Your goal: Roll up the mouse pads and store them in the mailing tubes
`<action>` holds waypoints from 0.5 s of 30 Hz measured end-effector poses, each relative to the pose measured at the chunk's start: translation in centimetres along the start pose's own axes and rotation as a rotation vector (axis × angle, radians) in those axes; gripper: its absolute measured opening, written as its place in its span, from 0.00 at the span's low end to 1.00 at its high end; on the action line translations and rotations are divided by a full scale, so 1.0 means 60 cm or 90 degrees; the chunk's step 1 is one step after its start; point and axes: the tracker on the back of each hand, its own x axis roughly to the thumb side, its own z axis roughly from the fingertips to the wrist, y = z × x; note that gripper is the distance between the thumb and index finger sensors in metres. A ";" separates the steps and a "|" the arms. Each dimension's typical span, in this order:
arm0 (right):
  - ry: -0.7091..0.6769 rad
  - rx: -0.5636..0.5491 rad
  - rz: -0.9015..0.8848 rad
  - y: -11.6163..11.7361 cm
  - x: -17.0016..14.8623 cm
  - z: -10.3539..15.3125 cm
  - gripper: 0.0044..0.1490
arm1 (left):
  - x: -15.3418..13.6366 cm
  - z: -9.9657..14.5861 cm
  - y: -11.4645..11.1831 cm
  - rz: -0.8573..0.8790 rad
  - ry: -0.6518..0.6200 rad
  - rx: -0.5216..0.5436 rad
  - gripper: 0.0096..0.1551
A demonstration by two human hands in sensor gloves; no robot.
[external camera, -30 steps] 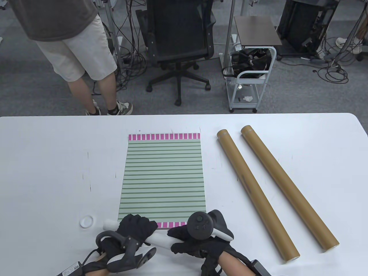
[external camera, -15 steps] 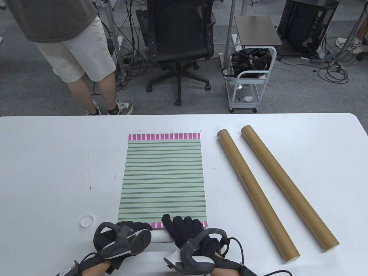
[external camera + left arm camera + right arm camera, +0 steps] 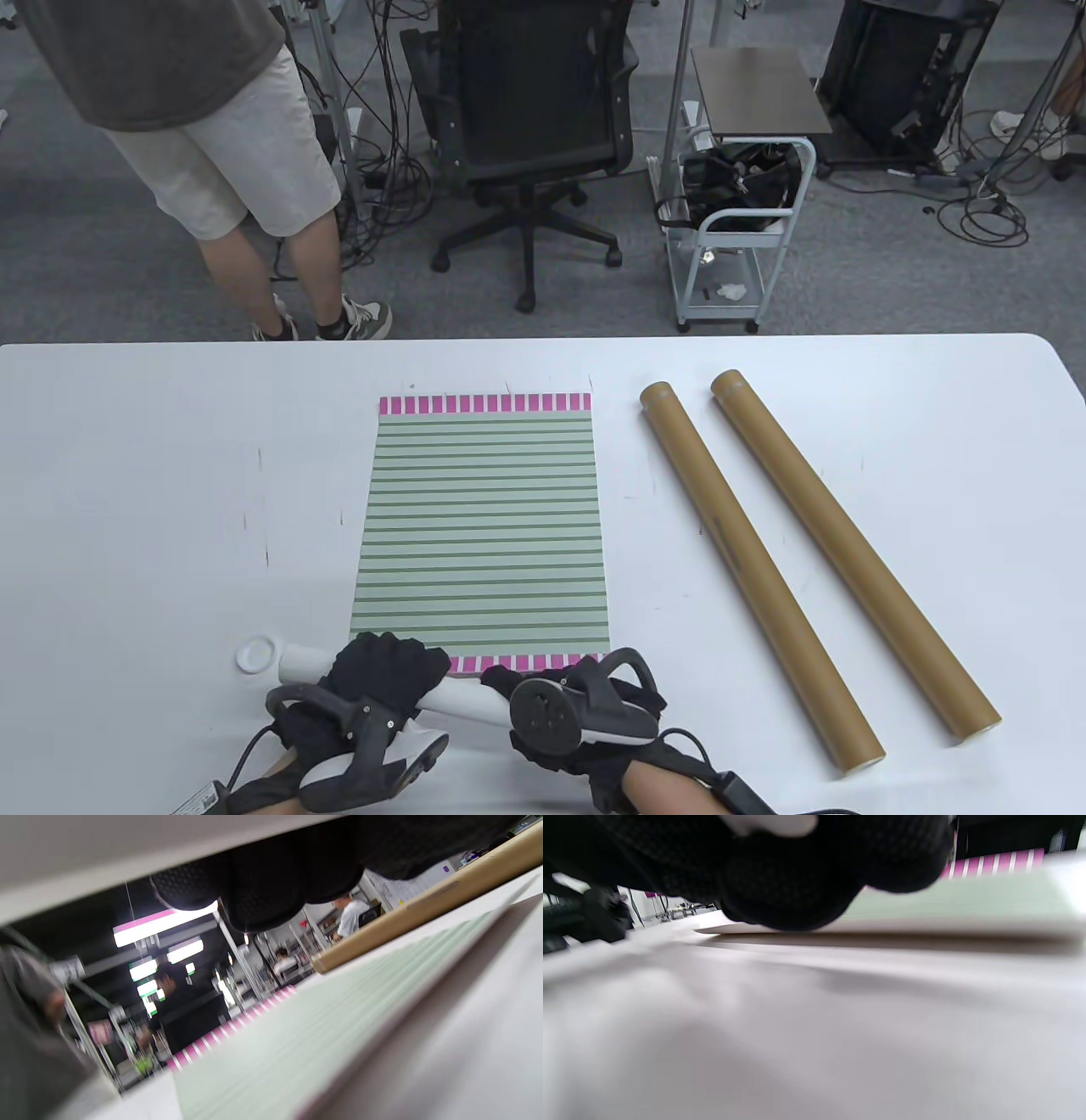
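A wide white table (image 3: 127, 509) with rounded corners is filling the near half of the table view. Lying flat at its middle is a rectangular mouse pad (image 3: 484, 526) in pale green with thin dark green stripes and a band of pink and white checks along its far and near edges. To the right of the pad, well apart from it, two long brown cardboard mailing tubes are lying side by side, slanting from far left to near right: the left tube (image 3: 755, 569) and the right tube (image 3: 848, 556), close together but not touching. At the near edge of the table, a white rolled cylinder (image 3: 458, 698) is lying crosswise just in front of the pad's near pink edge, its left end sticking out past the gloves. The left hand (image 3: 382, 675) in a black sensor glove is curling its fingers over the left part of this white roll, grasping it. The right hand (image 3: 594, 705), also in a black glove with a tracker on its back, is resting over the roll's right part; I cannot tell whether it is grasping. A small round white cap (image 3: 255, 654) is sitting on the table just left of the roll's end.
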 end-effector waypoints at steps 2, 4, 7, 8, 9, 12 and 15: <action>-0.002 0.036 -0.083 0.001 -0.010 -0.002 0.42 | 0.001 0.000 0.004 -0.008 -0.003 0.017 0.26; -0.002 0.079 -0.123 0.002 -0.017 -0.004 0.42 | 0.003 0.001 0.004 0.004 -0.009 0.008 0.25; -0.006 0.079 -0.110 0.008 -0.020 -0.005 0.42 | 0.003 0.000 0.002 0.026 -0.021 -0.012 0.24; -0.006 0.072 -0.091 0.010 -0.018 -0.004 0.42 | 0.003 0.001 0.000 0.026 -0.023 -0.016 0.23; -0.005 0.051 -0.059 0.012 -0.016 -0.003 0.43 | 0.003 0.002 -0.001 0.023 -0.023 -0.015 0.23; -0.017 -0.001 -0.051 0.005 -0.018 0.002 0.55 | -0.004 -0.001 -0.006 0.004 -0.015 -0.017 0.21; 0.007 -0.137 -0.076 -0.043 -0.031 0.015 0.60 | -0.022 -0.002 -0.013 0.015 0.013 -0.025 0.21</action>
